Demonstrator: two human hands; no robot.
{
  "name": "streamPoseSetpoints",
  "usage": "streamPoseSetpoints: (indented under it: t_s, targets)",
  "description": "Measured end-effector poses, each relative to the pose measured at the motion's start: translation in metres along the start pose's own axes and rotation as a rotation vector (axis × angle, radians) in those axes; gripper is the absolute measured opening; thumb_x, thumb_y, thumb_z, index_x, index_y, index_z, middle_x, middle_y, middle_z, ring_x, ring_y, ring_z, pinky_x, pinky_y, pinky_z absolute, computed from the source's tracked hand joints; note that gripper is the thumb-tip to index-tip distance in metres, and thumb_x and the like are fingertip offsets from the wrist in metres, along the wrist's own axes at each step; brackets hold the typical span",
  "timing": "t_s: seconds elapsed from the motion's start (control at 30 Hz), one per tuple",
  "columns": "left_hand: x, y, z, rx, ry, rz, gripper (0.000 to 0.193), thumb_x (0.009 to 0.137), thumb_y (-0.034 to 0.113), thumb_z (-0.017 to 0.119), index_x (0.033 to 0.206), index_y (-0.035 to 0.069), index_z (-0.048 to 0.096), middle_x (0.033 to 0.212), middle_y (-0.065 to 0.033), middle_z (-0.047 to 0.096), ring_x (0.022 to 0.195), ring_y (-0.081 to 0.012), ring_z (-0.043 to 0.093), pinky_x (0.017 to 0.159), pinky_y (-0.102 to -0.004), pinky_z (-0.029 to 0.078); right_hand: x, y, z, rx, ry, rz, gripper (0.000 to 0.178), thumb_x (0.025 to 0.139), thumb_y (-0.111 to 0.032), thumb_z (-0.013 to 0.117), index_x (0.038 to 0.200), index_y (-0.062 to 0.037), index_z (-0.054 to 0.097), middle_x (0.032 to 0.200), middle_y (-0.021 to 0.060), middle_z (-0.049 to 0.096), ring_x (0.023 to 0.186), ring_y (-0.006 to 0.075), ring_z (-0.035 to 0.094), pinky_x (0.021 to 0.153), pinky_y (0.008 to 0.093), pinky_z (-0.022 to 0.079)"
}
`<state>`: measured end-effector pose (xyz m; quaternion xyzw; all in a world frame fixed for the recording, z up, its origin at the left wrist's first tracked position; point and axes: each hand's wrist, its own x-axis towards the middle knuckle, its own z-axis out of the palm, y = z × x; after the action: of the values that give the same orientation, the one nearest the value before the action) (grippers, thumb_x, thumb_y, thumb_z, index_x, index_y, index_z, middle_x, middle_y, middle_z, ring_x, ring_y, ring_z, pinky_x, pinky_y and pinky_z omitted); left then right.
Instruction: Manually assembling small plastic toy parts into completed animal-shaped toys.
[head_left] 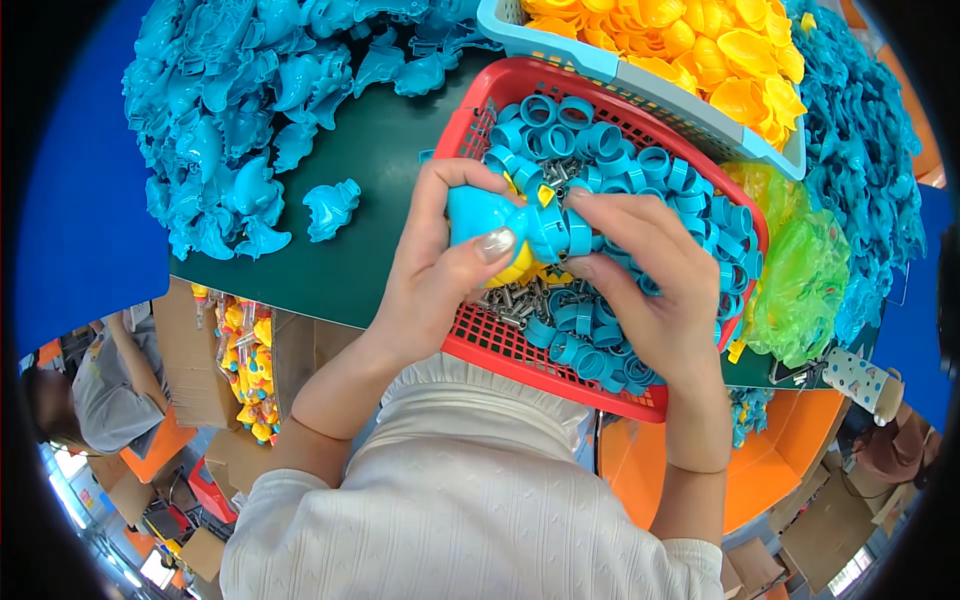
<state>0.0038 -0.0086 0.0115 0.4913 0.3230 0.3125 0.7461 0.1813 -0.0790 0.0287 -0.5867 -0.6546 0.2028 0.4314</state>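
Note:
My left hand is wrapped round a blue and yellow plastic toy body, with the thumb lying along its near side. At the toy's right end sits a blue plastic ring, pinched between the thumb and fingers of my right hand. Both hands are above a red plastic basket. Loose blue rings fill much of that basket, and small metal springs or screws lie among them. My fingers partly hide the toy's yellow underside and the joint at the ring.
Blue molded shells are heaped at the far left; a single shell lies apart on the dark green table. Behind the basket stands a grey-blue crate of yellow parts. Green plastic bags and more blue pieces are at right.

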Motion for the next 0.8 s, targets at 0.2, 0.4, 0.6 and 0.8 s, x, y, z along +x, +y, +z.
streamPoseSetpoints:
  t_s: [0.2,0.4,0.6,0.8]
  targets:
    - [0.003,-0.006,-0.005,0.033,-0.098,0.148,0.034,0.082,0.018,0.053,0.109,0.007,0.036,0.099,-0.007,0.048,0.074,-0.0062,0.046,0.062,-0.019,0.039,-0.004,-0.001,0.007,-0.038,0.001,-0.1,0.043,0.067,0.003,0.068,0.108,-0.0025,0.06,0.102,0.013,0.062,0.087,0.0231,0.061,0.073,0.0277,0.05]
    - [-0.002,0.002,0.0,0.028,0.014,-0.04,0.035,0.084,0.02,0.049,0.113,0.008,0.032,0.098,-0.0079,0.049,0.071,-0.0085,0.048,0.053,-0.0187,0.041,-0.005,-0.007,0.019,-0.02,-0.022,-0.086,0.05,0.072,0.004,0.064,0.119,0.0028,0.05,0.115,0.0184,0.056,0.102,0.0297,0.058,0.083,0.0323,0.048]
    - [-0.002,0.003,-0.001,-0.112,-0.006,-0.088,0.047,0.087,0.026,0.048,0.126,0.012,0.025,0.108,-0.0077,0.045,0.074,-0.0123,0.051,0.053,-0.0206,0.042,-0.002,-0.008,0.025,-0.028,0.017,-0.128,0.063,0.063,0.004,0.068,0.123,0.0019,0.047,0.12,0.0218,0.051,0.097,0.0325,0.059,0.077,0.0338,0.051]
    - [-0.001,0.004,0.005,-0.28,-0.107,-0.167,0.066,0.09,0.042,0.045,0.136,0.015,0.007,0.119,-0.0103,0.041,0.084,-0.0199,0.055,0.058,-0.0249,0.045,0.001,-0.011,0.007,0.065,-0.042,-0.116,0.051,0.073,-0.001,0.066,0.121,0.003,0.048,0.119,0.0194,0.053,0.109,0.0306,0.053,0.09,0.0345,0.044]
